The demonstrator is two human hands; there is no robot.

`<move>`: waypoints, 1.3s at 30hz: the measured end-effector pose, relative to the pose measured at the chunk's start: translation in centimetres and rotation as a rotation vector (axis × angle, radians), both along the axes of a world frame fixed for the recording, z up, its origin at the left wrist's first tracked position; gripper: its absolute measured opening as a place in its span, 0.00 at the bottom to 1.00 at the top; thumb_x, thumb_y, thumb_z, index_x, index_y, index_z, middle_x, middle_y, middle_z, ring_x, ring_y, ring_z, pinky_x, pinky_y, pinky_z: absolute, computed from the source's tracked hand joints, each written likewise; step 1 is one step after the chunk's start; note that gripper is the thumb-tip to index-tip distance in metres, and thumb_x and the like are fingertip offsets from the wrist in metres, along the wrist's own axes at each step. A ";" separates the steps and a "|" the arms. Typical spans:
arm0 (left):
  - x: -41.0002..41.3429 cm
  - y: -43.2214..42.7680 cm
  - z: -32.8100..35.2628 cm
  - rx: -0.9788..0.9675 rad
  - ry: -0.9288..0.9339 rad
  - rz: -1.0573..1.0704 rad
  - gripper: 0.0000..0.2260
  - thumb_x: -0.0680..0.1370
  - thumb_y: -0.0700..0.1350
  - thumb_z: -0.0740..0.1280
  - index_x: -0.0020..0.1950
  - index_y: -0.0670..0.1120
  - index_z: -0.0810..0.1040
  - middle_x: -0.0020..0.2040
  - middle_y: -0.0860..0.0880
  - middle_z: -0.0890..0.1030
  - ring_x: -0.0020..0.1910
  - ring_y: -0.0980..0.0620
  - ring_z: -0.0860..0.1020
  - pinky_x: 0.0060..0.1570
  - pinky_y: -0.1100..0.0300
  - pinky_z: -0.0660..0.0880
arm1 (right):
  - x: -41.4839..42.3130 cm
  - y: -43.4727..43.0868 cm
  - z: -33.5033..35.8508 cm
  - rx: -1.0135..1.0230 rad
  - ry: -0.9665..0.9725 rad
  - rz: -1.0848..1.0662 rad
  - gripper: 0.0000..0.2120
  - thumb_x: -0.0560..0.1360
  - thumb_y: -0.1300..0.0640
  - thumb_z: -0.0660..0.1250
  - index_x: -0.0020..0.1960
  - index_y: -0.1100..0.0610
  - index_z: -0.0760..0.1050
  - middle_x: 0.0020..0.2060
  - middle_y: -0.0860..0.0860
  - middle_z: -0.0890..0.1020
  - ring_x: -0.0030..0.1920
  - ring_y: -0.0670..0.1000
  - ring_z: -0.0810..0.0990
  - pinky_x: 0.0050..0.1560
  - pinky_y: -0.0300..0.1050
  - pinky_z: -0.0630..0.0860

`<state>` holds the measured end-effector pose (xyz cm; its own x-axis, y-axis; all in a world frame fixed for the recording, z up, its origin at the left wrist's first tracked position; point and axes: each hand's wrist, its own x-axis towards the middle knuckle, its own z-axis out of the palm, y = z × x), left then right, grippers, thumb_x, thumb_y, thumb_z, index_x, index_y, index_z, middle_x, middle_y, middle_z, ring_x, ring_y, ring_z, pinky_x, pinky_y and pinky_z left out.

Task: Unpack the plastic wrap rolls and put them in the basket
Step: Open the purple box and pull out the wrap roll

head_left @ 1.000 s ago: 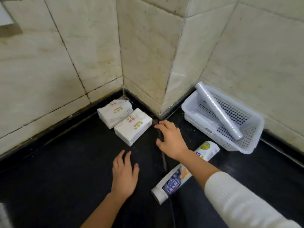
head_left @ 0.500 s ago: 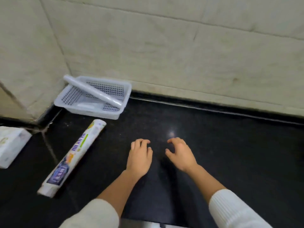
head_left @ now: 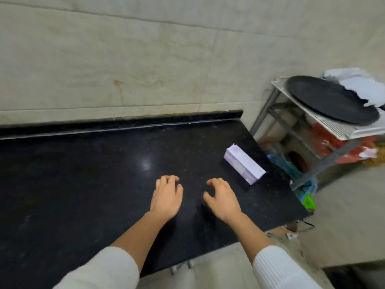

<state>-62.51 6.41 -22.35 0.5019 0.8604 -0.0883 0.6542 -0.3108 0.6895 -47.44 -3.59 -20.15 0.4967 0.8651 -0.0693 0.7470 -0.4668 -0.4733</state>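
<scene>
A long pale lilac and white box [head_left: 244,164] lies on the black countertop [head_left: 83,184] near its right end, angled away from me. My left hand [head_left: 166,197] hovers over the counter's middle with its fingers curled and nothing in it. My right hand [head_left: 223,198] is beside it, fingers spread and bent, empty, a short way left of the box and not touching it. The basket and the wrapped rolls are out of view.
The counter ends at the right [head_left: 291,195], with floor below. Past that edge stands a metal rack [head_left: 308,142] bearing a round black pan [head_left: 331,99], a white cloth [head_left: 358,84] and red packets underneath. A tiled wall [head_left: 145,59] backs the counter.
My view has swung right along the counter: the basket, the printed roll and the white packets have left the frame, and the lilac box and rack have come in. Both hands stay empty.
</scene>
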 end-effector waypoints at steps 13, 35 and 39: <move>18.3 -1.4 -4.0 0.132 0.116 -0.123 0.20 0.82 0.47 0.57 0.74 0.45 0.65 0.75 0.45 0.65 0.73 0.47 0.62 0.70 0.52 0.65 | 19.5 1.3 0.6 -0.142 -0.186 -0.084 0.25 0.74 0.46 0.64 0.67 0.55 0.67 0.63 0.53 0.72 0.62 0.57 0.68 0.58 0.53 0.67; 21.6 -4.8 -5.3 -0.065 0.447 0.121 0.24 0.83 0.54 0.48 0.79 0.52 0.52 0.81 0.48 0.45 0.79 0.48 0.43 0.78 0.50 0.44 | 23.7 3.3 -4.8 -0.218 0.052 0.111 0.26 0.71 0.42 0.67 0.58 0.58 0.62 0.59 0.57 0.75 0.57 0.60 0.76 0.45 0.50 0.72; 17.9 -7.5 -4.7 -0.091 0.359 0.319 0.25 0.83 0.53 0.50 0.79 0.48 0.53 0.81 0.46 0.48 0.79 0.47 0.46 0.78 0.51 0.48 | 20.4 3.7 -4.2 -0.201 0.062 0.232 0.25 0.71 0.41 0.66 0.56 0.58 0.62 0.56 0.57 0.77 0.54 0.60 0.78 0.43 0.49 0.73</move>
